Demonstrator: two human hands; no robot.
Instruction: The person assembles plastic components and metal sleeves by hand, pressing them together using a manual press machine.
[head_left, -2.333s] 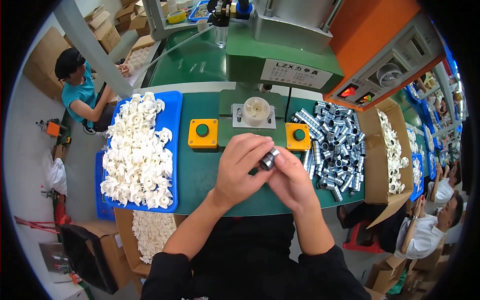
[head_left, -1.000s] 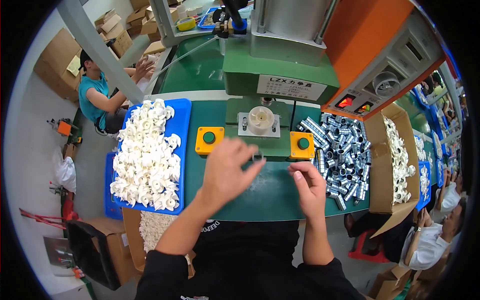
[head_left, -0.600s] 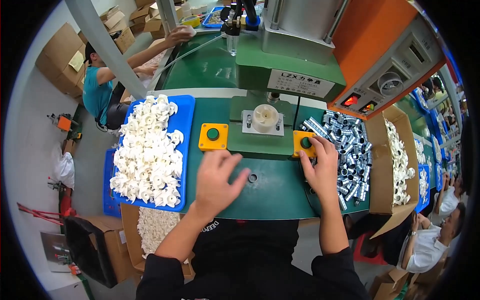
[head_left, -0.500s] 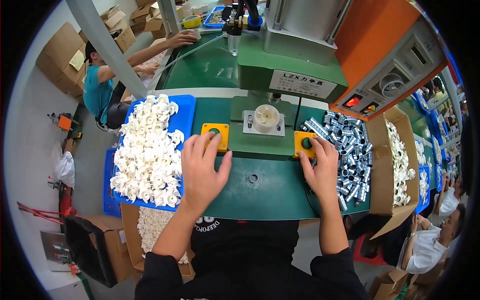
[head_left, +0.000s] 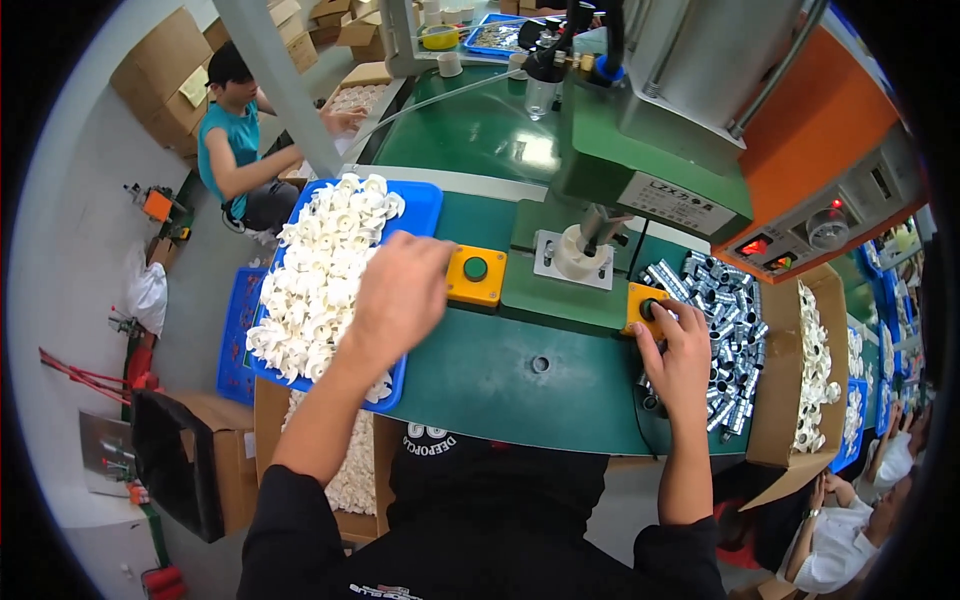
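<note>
My left hand hovers over the right edge of a blue tray heaped with white plastic impeller-like parts. It is lifted off the yellow box with the green button; its fingers are bent and smeared by motion, and what is under them is hidden. My right hand rests on the other yellow button box, fingertips at its button, thumb apart. Between the boxes stands a green press. Its metal ram reaches down into a round white part on the metal plate.
Shiny metal tubes lie piled right of the press, beside a cardboard box of white parts. A small metal ring sits on the green table. Below the tray is another box. A person in teal sits at the far left.
My left hand has left its button and moved over the tray's edge. The press ram has come down into the white part. My right hand stays at its button; the whole view has shifted.
</note>
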